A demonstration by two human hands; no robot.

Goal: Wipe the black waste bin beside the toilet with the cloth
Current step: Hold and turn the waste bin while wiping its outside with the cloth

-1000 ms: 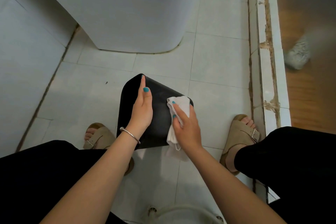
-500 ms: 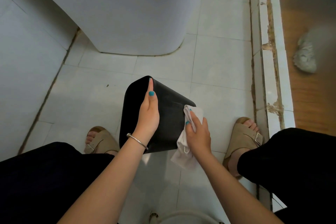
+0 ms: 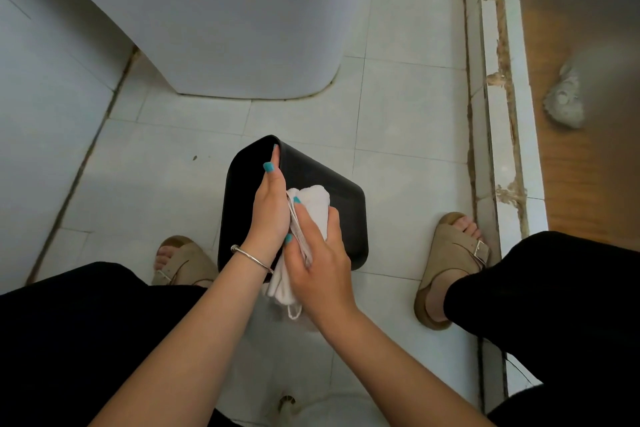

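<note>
At the centre of the frame the black waste bin [image 3: 313, 180] sits on the pale floor tiles [image 3: 408, 107], below the toilet base [image 3: 221, 28]. Wiping looks under way, not finished: the right hand [image 3: 317, 253] grips the bunched white cloth [image 3: 313, 201] against the bin's upper face, while the left hand [image 3: 272, 208] lies flat, fingers straight, steadying it. The bin is smooth, matt plastic with rounded corners; the cloth looks soft and folded. Its far sides seem untouched.

One black waste bin [image 3: 332, 201]; one white cloth [image 3: 311, 204]; one toilet [image 3: 221, 17]; two hands, left hand [image 3: 270, 215], right hand [image 3: 318, 263]; two tan sandals [image 3: 453, 253]; one silver bracelet [image 3: 251, 257].
</note>
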